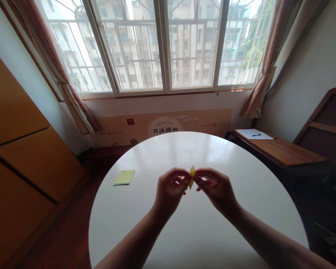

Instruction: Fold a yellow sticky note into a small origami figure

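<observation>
Between my two hands is a small piece of folded yellow paper (192, 172), narrow and pointed at its top and bottom ends. My left hand (172, 186) pinches its left side between thumb and forefinger. On the other side, my right hand (214, 185) grips it in the same way. Both hands are over the middle of the white round table (162, 239). The fingertips cover the paper's middle, so its exact folds cannot be made out.
A pad of yellow-green square paper (124, 177) lies on the table's left part. To the right stands a wooden bench (291, 151) bearing a white sheet (249, 133) and a pen (256, 135). Orange cabinets (19, 164) are at left; a window (168, 48) is ahead.
</observation>
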{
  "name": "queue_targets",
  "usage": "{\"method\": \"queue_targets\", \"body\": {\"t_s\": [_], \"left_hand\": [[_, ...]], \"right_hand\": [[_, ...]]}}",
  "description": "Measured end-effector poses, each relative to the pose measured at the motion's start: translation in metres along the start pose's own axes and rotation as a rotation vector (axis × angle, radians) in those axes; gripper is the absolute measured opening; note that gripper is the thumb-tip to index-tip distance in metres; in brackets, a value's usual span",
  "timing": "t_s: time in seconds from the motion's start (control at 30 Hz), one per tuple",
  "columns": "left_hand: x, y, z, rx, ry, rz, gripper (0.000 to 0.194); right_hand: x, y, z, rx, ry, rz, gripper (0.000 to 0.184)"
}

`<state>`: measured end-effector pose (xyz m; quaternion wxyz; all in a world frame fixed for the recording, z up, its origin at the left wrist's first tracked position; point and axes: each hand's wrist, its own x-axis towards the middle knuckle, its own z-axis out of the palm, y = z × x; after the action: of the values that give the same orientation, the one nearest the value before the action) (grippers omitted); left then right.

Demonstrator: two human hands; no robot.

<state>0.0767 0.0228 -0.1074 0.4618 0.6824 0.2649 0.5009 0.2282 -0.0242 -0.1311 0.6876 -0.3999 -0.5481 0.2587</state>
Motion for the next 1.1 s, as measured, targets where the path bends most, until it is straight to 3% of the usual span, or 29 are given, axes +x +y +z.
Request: {"method": "queue_targets", "body": {"t_s": [0.2,0.8,0.97,1.1], "left_hand": [[0.001,0.001,-0.003,0.1,-0.022,0.098,0.013],[0.004,-0.005,-0.003,0.158,-0.038,0.171,0.008],[0.004,-0.01,0.001,0.0,-0.015,0.044,0.025],[0.005,-0.01,0.002,-0.066,-0.095,-0.103,0.029]], "right_hand": [[0.0,-0.003,-0.003,-0.038,-0.034,-0.003,0.018],[0.0,-0.003,-0.007,-0.089,-0.065,-0.011,0.008],[0.001,-0.007,-0.007,-0.104,-0.073,-0.014,0.005],[0.001,-0.007,-0.008,-0.111,-0.065,-0.008,0.004]]}}
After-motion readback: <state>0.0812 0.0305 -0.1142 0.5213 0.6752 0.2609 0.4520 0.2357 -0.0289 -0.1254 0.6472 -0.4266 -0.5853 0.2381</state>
